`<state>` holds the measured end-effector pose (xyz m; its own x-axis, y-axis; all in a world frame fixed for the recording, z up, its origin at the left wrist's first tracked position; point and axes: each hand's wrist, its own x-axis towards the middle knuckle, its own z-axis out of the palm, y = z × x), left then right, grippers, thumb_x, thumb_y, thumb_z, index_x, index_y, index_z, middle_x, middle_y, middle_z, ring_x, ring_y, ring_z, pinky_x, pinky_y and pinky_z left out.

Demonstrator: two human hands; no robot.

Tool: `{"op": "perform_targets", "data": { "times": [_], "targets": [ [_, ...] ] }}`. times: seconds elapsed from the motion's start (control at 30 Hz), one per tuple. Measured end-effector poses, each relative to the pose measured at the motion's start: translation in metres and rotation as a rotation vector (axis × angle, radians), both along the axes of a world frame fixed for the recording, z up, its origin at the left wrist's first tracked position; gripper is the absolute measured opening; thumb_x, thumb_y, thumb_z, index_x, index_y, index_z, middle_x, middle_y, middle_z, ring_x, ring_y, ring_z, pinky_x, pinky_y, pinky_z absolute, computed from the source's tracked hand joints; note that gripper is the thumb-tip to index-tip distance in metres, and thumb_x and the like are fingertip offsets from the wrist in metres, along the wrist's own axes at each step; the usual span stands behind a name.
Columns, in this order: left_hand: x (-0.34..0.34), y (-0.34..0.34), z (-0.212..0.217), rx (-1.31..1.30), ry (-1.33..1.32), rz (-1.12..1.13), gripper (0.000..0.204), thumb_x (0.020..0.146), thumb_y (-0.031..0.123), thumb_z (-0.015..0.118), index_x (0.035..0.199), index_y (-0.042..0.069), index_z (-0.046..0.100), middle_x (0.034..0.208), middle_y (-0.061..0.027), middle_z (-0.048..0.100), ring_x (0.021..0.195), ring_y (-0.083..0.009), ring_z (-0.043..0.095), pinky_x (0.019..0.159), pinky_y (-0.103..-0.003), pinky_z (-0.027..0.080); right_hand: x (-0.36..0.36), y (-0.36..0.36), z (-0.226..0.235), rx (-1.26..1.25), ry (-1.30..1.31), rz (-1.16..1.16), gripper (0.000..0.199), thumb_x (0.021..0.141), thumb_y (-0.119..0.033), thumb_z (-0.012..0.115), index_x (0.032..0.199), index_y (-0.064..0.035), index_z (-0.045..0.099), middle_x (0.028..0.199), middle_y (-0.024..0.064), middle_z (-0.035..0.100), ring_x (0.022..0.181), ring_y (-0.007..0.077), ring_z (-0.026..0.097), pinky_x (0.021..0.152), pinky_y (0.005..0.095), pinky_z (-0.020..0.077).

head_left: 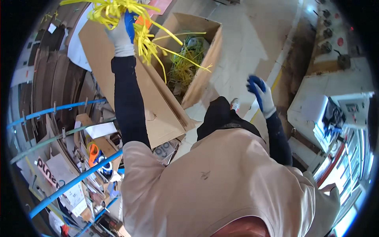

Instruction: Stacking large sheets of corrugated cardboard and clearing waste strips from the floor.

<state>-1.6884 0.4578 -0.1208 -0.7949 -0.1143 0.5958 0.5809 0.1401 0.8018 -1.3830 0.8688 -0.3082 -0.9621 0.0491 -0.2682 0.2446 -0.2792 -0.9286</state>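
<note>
My left hand [120, 33], in a white and blue glove, is raised high and grips a tangled bunch of yellow plastic straps [118, 12]. Loose strap ends hang down over an open cardboard box [211, 51] that holds more yellow and green straps [183, 65]. My right hand [260, 93], gloved the same way, hangs free out to the right over the floor with its fingers curled and nothing in it. My beige shirt and dark sleeves fill the lower middle of the view.
A flattened cardboard sheet [158, 106] leans against the box. On the left stands a blue-railed cart [71, 183] with cardboard, papers, orange-handled scissors [93, 152] and tape. A white machine cabinet [331, 118] stands at right. Concrete floor with a yellow line [272, 85] lies ahead.
</note>
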Motion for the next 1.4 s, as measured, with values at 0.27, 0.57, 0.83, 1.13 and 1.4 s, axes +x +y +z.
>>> {"op": "perform_targets", "data": {
  "times": [0.27, 0.57, 0.83, 1.13, 1.4],
  "targets": [
    [-0.050, 0.004, -0.055, -1.153, 0.156, 0.637, 0.026, 0.074, 0.034, 0.075, 0.085, 0.011, 0.067, 0.073, -0.0111, 0.068, 0.069, -0.0319, 0.068, 0.063, -0.044, 0.053, 0.096, 0.079, -0.090, 0.009, -0.482, -0.189, 0.036, 0.100, -0.023, 0.057, 0.131, -0.0054, 0.056, 0.115, 0.0065, 0.065, 0.098, 0.0164, 0.065, 0.084, 0.0299, 0.0526],
    [0.017, 0.048, -0.415, -1.018, -1.187, 0.091, 0.100, 0.067, 0.053, 0.081, 0.144, 0.005, 0.041, 0.140, -0.0241, 0.048, 0.126, -0.0396, 0.051, 0.103, -0.043, 0.044, 0.073, 0.067, -0.048, 0.229, -0.525, -0.247, 0.037, 0.100, -0.022, 0.056, 0.132, -0.0030, 0.055, 0.111, 0.0055, 0.066, 0.094, 0.0141, 0.065, 0.085, 0.0294, 0.0527],
    [0.051, 0.030, -0.423, -0.872, -1.210, -0.043, 0.090, 0.067, 0.037, 0.086, 0.140, 0.003, 0.044, 0.141, -0.0226, 0.048, 0.126, -0.0367, 0.051, 0.102, -0.042, 0.045, 0.120, 0.050, -0.058, 0.417, -0.623, -0.280, 0.032, 0.097, -0.010, 0.059, 0.128, 0.0019, 0.058, 0.111, 0.0056, 0.067, 0.092, 0.0118, 0.063, 0.080, 0.0254, 0.0512],
    [0.027, 0.102, -0.307, -0.033, -1.235, -0.136, 0.018, 0.093, 0.019, 0.065, 0.103, 0.004, 0.066, 0.088, -0.0006, 0.063, 0.074, -0.0118, 0.058, 0.067, -0.028, 0.049, 0.130, -0.019, -0.051, 0.769, -0.522, -0.443, 0.032, 0.089, -0.019, 0.069, 0.116, -0.0025, 0.066, 0.101, 0.0185, 0.071, 0.091, 0.0290, 0.070, 0.083, 0.0362, 0.0538],
    [0.054, 0.282, -0.238, -0.281, -0.905, -0.634, 0.025, 0.095, 0.023, 0.064, 0.082, 0.003, 0.059, 0.062, -0.0061, 0.059, 0.040, -0.0121, 0.048, 0.034, -0.028, 0.035, 0.257, -0.061, -0.068, 0.641, -0.523, -0.919, 0.040, 0.092, -0.031, 0.063, 0.118, -0.0012, 0.064, 0.110, 0.0179, 0.068, 0.104, 0.0303, 0.065, 0.091, 0.0372, 0.0496]
  ]
}}
